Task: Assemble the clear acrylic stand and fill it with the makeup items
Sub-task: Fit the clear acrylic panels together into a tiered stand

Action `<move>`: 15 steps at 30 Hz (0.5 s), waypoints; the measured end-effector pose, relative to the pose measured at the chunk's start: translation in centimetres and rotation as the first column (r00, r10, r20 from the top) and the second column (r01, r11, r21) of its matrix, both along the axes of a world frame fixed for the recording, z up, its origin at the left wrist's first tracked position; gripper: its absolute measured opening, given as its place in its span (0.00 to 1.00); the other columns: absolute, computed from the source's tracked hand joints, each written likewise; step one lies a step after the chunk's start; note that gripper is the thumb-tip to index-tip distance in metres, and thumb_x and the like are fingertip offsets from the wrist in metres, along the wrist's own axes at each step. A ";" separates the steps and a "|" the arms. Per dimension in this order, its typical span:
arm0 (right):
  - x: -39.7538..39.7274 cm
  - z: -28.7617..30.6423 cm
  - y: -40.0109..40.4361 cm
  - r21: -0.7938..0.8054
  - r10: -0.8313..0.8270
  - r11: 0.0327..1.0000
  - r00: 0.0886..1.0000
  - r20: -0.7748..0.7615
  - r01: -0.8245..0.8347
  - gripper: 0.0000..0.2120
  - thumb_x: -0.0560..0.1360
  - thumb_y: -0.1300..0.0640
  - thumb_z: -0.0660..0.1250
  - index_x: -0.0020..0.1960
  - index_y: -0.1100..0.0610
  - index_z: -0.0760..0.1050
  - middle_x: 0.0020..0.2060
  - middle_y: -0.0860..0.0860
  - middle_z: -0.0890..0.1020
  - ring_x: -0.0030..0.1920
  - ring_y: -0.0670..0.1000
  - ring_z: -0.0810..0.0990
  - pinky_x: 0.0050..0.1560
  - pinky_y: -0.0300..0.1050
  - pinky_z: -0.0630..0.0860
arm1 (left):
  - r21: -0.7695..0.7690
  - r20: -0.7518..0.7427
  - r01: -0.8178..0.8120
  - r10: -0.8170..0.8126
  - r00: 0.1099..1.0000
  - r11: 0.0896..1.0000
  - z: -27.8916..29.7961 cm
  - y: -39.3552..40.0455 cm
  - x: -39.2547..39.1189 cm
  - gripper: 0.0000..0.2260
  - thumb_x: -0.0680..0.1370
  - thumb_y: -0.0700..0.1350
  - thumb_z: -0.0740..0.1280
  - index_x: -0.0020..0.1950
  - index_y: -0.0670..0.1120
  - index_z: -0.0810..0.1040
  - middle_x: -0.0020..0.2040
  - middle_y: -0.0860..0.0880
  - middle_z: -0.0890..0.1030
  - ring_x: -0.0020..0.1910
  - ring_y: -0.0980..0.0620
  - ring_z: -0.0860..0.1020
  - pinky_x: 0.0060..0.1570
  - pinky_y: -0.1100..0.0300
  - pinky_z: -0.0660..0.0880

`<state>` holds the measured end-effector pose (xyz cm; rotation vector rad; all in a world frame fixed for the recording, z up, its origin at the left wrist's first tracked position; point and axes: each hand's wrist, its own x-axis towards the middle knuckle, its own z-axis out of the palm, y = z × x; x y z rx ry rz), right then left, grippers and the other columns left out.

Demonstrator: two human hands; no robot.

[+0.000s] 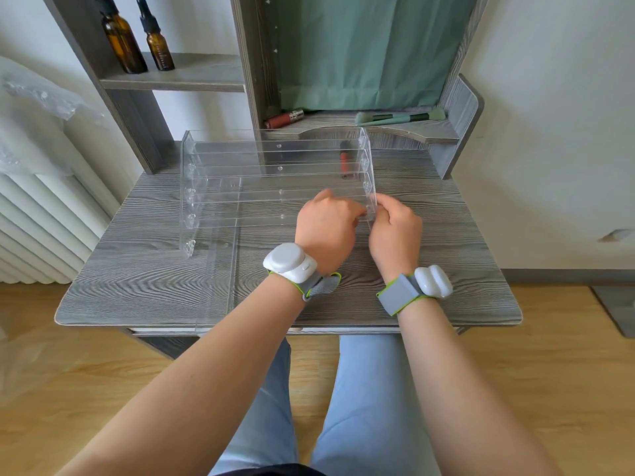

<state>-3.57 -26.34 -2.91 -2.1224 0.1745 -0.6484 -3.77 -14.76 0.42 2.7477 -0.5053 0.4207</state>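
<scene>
on the grey wood-grain desk (pixel 144 269), toward its back, sits the clear acrylic stand (pixel 275 176), partly built: two side walls up, several long shelves slotted between them. lowest slots at front look unfilled; a loose clear panel (pixel 220 269) lies flat before it. left hand (pixel 326 228) and right hand (pixel 395 231) both pinch at the right side wall's front end, fingers curled, seemingly seating a shelf. filling not begun: red tube (pixel 283 119) and green brushes (pixel 400 117) wait on the low shelf, another red tube (pixel 344 161) behind the stand. amber dropper bottles (pixel 137 39) above. no readable writing anywhere.
</scene>
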 end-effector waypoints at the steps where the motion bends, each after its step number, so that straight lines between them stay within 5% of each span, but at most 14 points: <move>1: 0.0 0.0 0.0 0.000 0.000 1.000 1.000 -0.001 0.000 0.16 0.78 0.65 0.58 0.54 0.56 0.83 0.41 0.56 0.85 0.40 0.57 0.78 0.41 0.48 0.70 | -0.010 -0.003 -0.006 0.006 1.000 1.000 -0.1 0.0 -0.1 0.10 0.78 0.42 0.63 0.53 0.52 0.81 0.46 0.52 0.84 0.51 0.46 0.74 0.42 0.55 0.71; 15: -0.3 0.3 0.2 -0.004 -0.008 1.000 1.000 -0.029 0.008 0.16 0.78 0.66 0.57 0.55 0.57 0.82 0.41 0.57 0.85 0.41 0.60 0.78 0.42 0.48 0.72 | -0.199 -0.115 -0.024 0.001 0.993 0.980 -0.5 0.5 0.1 0.10 0.78 0.49 0.65 0.57 0.57 0.82 0.50 0.49 0.84 0.56 0.45 0.75 0.52 0.52 0.76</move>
